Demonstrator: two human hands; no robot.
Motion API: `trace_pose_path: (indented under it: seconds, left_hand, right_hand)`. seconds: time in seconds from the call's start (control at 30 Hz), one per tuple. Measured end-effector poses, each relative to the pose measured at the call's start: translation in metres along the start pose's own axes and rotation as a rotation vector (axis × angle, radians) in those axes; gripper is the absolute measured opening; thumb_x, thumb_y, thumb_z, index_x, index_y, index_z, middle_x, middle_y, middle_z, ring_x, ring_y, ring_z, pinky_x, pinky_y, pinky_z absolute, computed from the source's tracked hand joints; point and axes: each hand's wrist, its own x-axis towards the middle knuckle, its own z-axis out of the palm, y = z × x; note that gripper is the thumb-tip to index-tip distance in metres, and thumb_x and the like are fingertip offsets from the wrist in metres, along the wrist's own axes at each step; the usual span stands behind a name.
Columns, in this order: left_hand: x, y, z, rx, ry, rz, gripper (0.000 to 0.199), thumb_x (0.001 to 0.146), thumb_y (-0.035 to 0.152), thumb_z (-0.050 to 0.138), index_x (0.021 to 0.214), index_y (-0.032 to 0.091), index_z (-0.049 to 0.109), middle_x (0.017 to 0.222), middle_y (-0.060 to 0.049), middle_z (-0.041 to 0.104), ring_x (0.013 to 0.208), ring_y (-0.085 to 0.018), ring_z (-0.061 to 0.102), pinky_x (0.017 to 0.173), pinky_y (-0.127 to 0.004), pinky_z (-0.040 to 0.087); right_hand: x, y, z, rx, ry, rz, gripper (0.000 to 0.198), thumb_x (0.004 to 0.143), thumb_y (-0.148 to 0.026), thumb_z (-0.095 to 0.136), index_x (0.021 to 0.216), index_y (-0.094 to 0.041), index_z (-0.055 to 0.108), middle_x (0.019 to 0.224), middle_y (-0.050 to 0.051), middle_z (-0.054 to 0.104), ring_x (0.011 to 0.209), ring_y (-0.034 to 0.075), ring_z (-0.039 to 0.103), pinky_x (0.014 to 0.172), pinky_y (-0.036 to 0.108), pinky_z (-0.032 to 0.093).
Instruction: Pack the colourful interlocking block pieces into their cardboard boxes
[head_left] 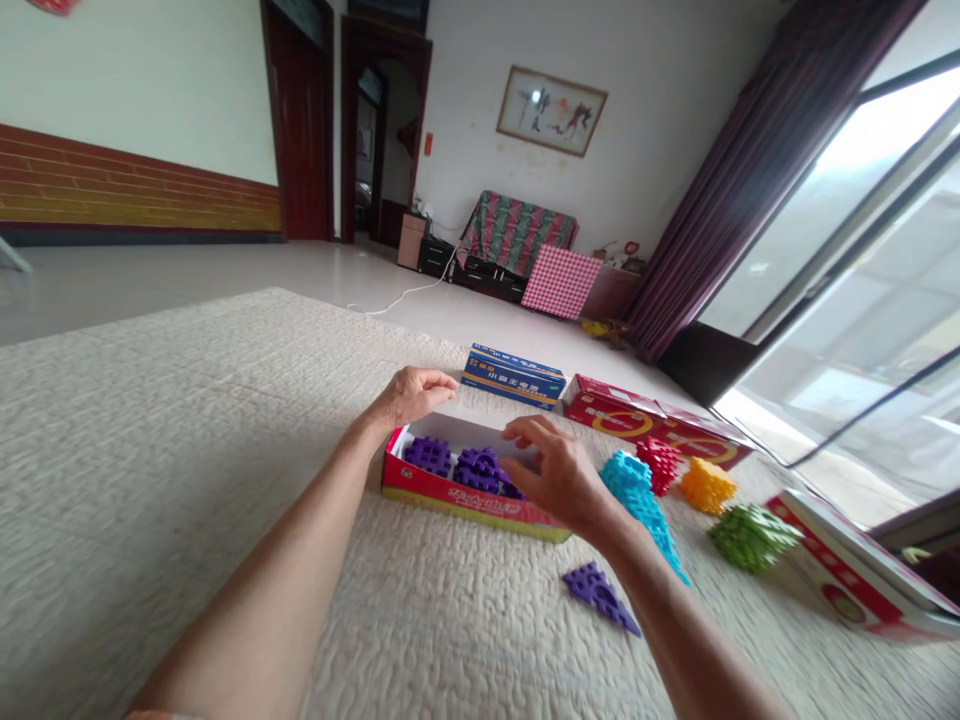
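A red and yellow-green cardboard box (450, 503) without a visible lid lies in front of me on the cream quilted cover. Purple plastic interlocking pieces (427, 455) are in its left and middle parts. Over the box's back left corner, my left hand (416, 395) is open, its fingers stretched to the right. My right hand (555, 465) is above the right end with fingers spread and curved, the thumb close to the purple pieces. Nothing shows in either hand. Outside the box, near my right forearm, lies a purple triangular piece (600, 596).
Light blue (634, 485), red (660, 464), yellow (707, 486) and green plastic pieces (754, 537) are piled on the right. Behind are a blue box (514, 377) and red boxes (619, 408). A white and red box (855, 570) stands at far right.
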Motion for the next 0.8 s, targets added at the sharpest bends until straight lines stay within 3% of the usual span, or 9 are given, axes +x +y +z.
trace_pose_path:
  seconds: [0.1,0.17,0.27,0.4,0.53,0.8]
  left_hand:
    - [0.001,-0.003,0.0,-0.014,-0.011,-0.009,0.025,0.073,0.034,0.06,0.086,0.019,0.075,0.083,-0.003,0.076,0.08,-0.02,0.069,0.076,-0.032,0.052]
    - [0.001,-0.004,0.001,-0.025,-0.013,-0.018,0.027,0.073,0.035,0.06,0.087,0.018,0.075,0.083,-0.004,0.076,0.081,-0.02,0.069,0.077,-0.033,0.052]
    - [0.001,-0.006,0.0,-0.042,-0.004,-0.027,0.028,0.072,0.036,0.062,0.089,0.018,0.075,0.084,-0.005,0.076,0.083,-0.021,0.069,0.08,-0.034,0.052]
    - [-0.001,-0.004,-0.002,-0.036,-0.002,-0.049,0.028,0.07,0.037,0.062,0.087,0.019,0.076,0.085,-0.005,0.076,0.086,-0.022,0.069,0.081,-0.033,0.052]
    - [-0.001,-0.005,-0.002,-0.008,0.006,-0.083,0.027,0.07,0.036,0.064,0.087,0.02,0.076,0.083,-0.004,0.076,0.084,-0.021,0.069,0.08,-0.032,0.052]
    - [0.0,-0.005,-0.001,0.001,-0.024,-0.115,0.026,0.075,0.03,0.063,0.093,0.015,0.074,0.087,-0.001,0.076,0.088,-0.018,0.066,0.084,-0.028,0.048]
  right_hand:
    - [-0.029,0.003,-0.025,-0.026,0.125,0.028,0.014,0.081,-0.023,0.055,0.092,-0.021,0.063,0.092,0.005,0.067,0.08,0.017,0.063,0.07,0.031,0.051]
    - [-0.054,0.011,-0.039,-0.067,0.139,0.082,0.012,0.083,-0.025,0.054,0.088,-0.021,0.063,0.086,0.004,0.067,0.075,0.016,0.063,0.067,0.031,0.051]
    - [-0.096,0.031,-0.049,-0.099,0.053,0.195,0.012,0.083,-0.026,0.055,0.087,-0.021,0.065,0.083,0.003,0.068,0.073,0.017,0.064,0.064,0.031,0.051]
    - [-0.139,0.051,-0.047,-0.078,-0.121,0.242,0.023,0.078,-0.021,0.061,0.102,-0.024,0.064,0.101,0.005,0.068,0.087,0.019,0.066,0.075,0.034,0.054]
    - [-0.152,0.048,-0.038,-0.125,-0.189,0.226,0.031,0.076,-0.019,0.063,0.106,-0.024,0.061,0.109,0.006,0.064,0.095,0.02,0.064,0.084,0.037,0.052]
    - [-0.151,0.045,-0.028,-0.222,-0.242,0.302,0.027,0.075,-0.021,0.064,0.102,-0.021,0.064,0.098,0.006,0.063,0.079,0.018,0.062,0.073,0.035,0.051]
